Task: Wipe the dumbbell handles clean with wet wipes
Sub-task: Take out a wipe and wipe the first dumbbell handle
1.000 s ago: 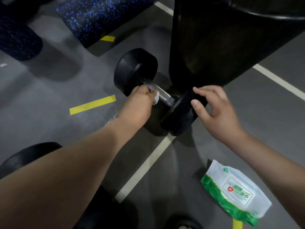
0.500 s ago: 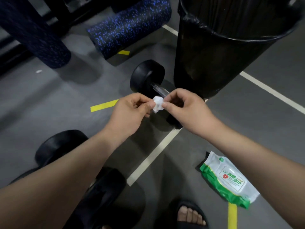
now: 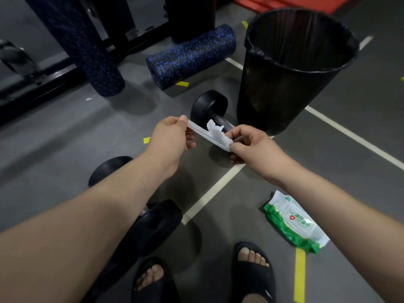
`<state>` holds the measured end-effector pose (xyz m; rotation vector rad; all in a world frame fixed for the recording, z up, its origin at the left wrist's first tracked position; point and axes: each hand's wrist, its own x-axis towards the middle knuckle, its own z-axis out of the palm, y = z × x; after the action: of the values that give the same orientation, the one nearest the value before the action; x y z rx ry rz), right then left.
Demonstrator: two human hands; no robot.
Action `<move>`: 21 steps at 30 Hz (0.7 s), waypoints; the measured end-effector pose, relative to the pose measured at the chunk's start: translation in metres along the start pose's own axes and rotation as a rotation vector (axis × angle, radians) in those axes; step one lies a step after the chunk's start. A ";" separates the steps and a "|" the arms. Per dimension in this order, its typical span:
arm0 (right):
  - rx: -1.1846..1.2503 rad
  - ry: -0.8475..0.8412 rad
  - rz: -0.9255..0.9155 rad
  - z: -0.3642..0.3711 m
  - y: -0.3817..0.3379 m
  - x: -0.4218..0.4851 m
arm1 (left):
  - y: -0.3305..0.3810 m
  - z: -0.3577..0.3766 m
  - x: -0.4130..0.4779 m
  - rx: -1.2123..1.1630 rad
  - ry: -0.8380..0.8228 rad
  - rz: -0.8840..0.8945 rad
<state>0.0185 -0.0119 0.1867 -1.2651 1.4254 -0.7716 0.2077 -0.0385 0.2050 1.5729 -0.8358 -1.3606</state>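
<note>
A white wet wipe (image 3: 211,134) is stretched between both hands above the floor. My left hand (image 3: 172,136) pinches its left end and my right hand (image 3: 247,145) pinches its right end. Behind the wipe lies a black dumbbell (image 3: 208,107) with a shiny metal handle (image 3: 222,122), its near end hidden by my right hand. A second black dumbbell (image 3: 157,219) lies lower down, partly covered by my left forearm. The green and white wet wipe pack (image 3: 295,224) lies on the floor at the lower right.
A black bin (image 3: 290,68) with a liner stands right behind the far dumbbell. A blue-speckled foam roller (image 3: 192,55) lies on the floor, another (image 3: 87,47) stands upright to the left. My feet in black slippers (image 3: 253,267) are at the bottom.
My left hand lifted the wipe off the dumbbell handle. My right hand left the dumbbell's end and took the wipe too. Both hands have pulled the bunched wipe out into a long strip.
</note>
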 end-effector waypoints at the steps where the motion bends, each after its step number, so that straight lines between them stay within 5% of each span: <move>1: 0.043 0.006 0.022 0.002 -0.007 -0.005 | 0.006 -0.001 -0.006 -0.025 0.002 -0.022; 5: 0.223 -0.087 0.082 0.007 -0.030 -0.019 | 0.025 -0.005 -0.032 -0.058 -0.123 -0.073; 9: 0.105 -0.080 0.079 0.010 -0.047 -0.032 | 0.043 -0.015 -0.048 -0.039 -0.211 0.014; 21: 0.398 0.046 0.343 -0.007 -0.112 -0.055 | 0.065 -0.028 -0.085 -0.283 -0.087 -0.087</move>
<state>0.0403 0.0129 0.3072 -0.6820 1.3917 -0.8003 0.2237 0.0172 0.2985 1.3502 -0.6005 -1.5457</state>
